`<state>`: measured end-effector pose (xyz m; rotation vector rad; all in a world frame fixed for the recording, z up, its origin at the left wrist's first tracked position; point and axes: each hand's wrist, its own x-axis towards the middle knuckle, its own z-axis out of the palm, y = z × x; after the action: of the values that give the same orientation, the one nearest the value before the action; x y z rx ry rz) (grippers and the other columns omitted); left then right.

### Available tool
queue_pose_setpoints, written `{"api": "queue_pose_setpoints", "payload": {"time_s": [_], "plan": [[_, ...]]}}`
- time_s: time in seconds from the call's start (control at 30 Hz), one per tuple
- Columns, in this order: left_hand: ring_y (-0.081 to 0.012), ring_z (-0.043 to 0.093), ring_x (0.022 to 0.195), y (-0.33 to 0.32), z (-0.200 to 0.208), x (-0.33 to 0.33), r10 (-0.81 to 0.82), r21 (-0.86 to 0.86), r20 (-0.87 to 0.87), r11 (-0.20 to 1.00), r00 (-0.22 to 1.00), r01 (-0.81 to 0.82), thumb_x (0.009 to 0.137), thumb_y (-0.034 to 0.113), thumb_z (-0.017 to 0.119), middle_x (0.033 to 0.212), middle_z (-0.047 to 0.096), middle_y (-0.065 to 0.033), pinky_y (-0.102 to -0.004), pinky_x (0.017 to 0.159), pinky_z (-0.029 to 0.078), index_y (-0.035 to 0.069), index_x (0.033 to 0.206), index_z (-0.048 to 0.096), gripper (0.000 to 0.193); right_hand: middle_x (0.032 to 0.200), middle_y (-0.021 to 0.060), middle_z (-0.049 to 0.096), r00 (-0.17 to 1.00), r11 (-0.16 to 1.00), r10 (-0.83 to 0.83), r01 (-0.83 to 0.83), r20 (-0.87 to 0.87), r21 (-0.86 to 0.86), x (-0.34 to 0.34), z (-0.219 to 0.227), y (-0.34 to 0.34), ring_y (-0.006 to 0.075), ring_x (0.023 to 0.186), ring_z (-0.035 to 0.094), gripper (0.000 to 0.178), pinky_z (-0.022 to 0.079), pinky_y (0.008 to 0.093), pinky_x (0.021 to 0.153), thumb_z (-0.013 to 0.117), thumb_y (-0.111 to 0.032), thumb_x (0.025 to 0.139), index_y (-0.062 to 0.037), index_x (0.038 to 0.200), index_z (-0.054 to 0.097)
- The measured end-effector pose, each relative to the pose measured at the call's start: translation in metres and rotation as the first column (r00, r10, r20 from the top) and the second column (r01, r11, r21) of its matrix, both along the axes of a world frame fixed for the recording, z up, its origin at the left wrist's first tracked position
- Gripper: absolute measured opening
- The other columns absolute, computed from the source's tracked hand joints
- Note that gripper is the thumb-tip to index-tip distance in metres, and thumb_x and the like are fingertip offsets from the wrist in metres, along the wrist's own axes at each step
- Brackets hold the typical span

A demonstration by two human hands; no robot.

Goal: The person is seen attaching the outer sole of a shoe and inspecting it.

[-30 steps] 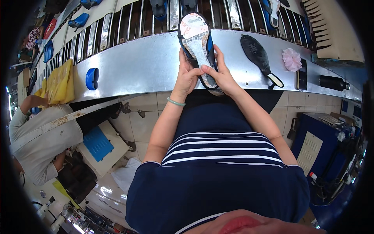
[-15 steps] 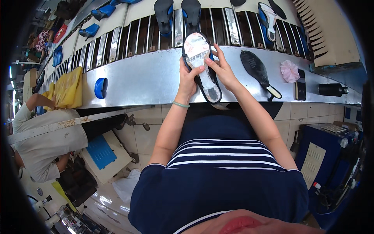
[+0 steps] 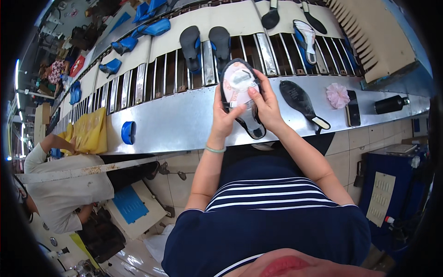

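Both hands grip a shoe (image 3: 236, 82) turned sole side up over the metal ledge, toe pointing away from me. Its underside is pale with pinkish marks, edged in black. My left hand (image 3: 224, 118) is closed round the left side, its thumb on the middle of the underside. On the opposite side my right hand (image 3: 268, 110) is closed too, its thumb pressed near the forefoot. Just right of the hands lies a loose black shoe sole (image 3: 297, 98) with a pale-tipped heel part. A blue curved piece (image 3: 128, 133) rests on the ledge to the left.
Behind the metal ledge (image 3: 170, 120) runs a slatted conveyor carrying two dark-soled shoes (image 3: 189, 46) and a pale-bottomed shoe (image 3: 304, 37). Rightward lie a pink scrunchie (image 3: 338, 95), a phone (image 3: 353, 111) and a black bottle (image 3: 390, 105). A person (image 3: 69, 189) sits left, near a yellow plastic bag (image 3: 94, 131).
My view has tilted up, showing more of the conveyor. The shoe looks shorter, tipped differently in my hands, and my right thumb sits nearer its toe end.
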<state>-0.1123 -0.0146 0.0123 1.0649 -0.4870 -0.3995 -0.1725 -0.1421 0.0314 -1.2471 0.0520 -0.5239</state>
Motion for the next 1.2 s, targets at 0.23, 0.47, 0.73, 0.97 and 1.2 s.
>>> {"api": "queue_pose_setpoints", "payload": {"time_s": [0.23, 0.47, 0.73, 0.97, 1.2], "plan": [[-0.0196, 0.066, 0.100, 0.001, 0.032, 0.037, -0.040, -0.019, -0.211, 0.999, 0.977, 0.037, 0.086, 0.002, 0.065, 0.113, 0.066, -0.0120, -0.0316, 0.089, 0.053, -0.004, 0.123, 0.057, 0.038, 0.135, 0.0141, 0.052, 0.989, 0.890, -0.088, 0.022, -0.123, -0.455, -0.015, -0.007, -0.027, 0.0205, 0.124, 0.049, 0.057, 0.036, 0.0318, 0.105, 0.056, -0.026, 0.100, -0.0076, 0.149, 0.034], [-0.0185, 0.066, 0.099, -0.002, 0.033, 0.039, -0.023, -0.106, -0.241, 0.994, 0.970, -0.002, 0.091, 0.006, 0.063, 0.113, 0.066, -0.0126, -0.0298, 0.087, 0.053, -0.005, 0.123, 0.055, 0.034, 0.139, 0.0276, 0.039, 0.539, -0.080, -0.814, -0.472, -0.216, -0.878, -0.095, -0.110, -0.127, 0.0476, 0.120, 0.047, 0.088, 0.039, 0.0688, 0.091, 0.068, -0.007, 0.074, -0.0134, 0.151, 0.027], [-0.0172, 0.066, 0.099, 0.002, 0.026, 0.044, -0.004, -0.111, -0.248, 0.994, 0.969, -0.024, 0.093, 0.008, 0.063, 0.112, 0.067, -0.0104, -0.0299, 0.088, 0.053, -0.003, 0.129, 0.053, 0.039, 0.085, 0.0150, 0.070, 0.744, 0.696, -0.352, -0.199, -0.568, -0.690, -0.109, -0.101, -0.184, 0.0280, 0.077, 0.069, 0.051, 0.055, 0.0400, 0.074, 0.048, 0.008, 0.072, 0.0024, 0.122, 0.059], [-0.0171, 0.067, 0.097, 0.007, 0.031, 0.057, -0.016, 0.003, -0.224, 1.000, 0.974, 0.017, 0.086, 0.008, 0.071, 0.109, 0.068, -0.0116, -0.0309, 0.086, 0.054, -0.004, 0.121, 0.055, 0.040, 0.117, 0.0087, 0.064, 0.955, 0.886, 0.156, -0.022, -0.254, 0.463, -0.110, 0.011, -0.127, 0.0232, 0.101, 0.066, 0.043, 0.055, 0.0384, 0.090, 0.060, -0.017, 0.096, -0.0044, 0.135, 0.047], [-0.0170, 0.059, 0.106, 0.004, 0.043, 0.050, -0.071, -0.070, -0.103, 0.995, 0.992, 0.064, 0.084, 0.000, 0.071, 0.117, 0.059, -0.0086, -0.0311, 0.092, 0.050, 0.005, 0.138, 0.038, 0.063, 0.112, 0.0080, 0.067, 0.924, 0.942, 0.324, -0.296, -0.205, 0.156, -0.116, 0.034, -0.083, 0.0172, 0.102, 0.064, 0.050, 0.050, 0.0297, 0.090, 0.078, -0.007, 0.078, 0.0009, 0.123, 0.058]]}}
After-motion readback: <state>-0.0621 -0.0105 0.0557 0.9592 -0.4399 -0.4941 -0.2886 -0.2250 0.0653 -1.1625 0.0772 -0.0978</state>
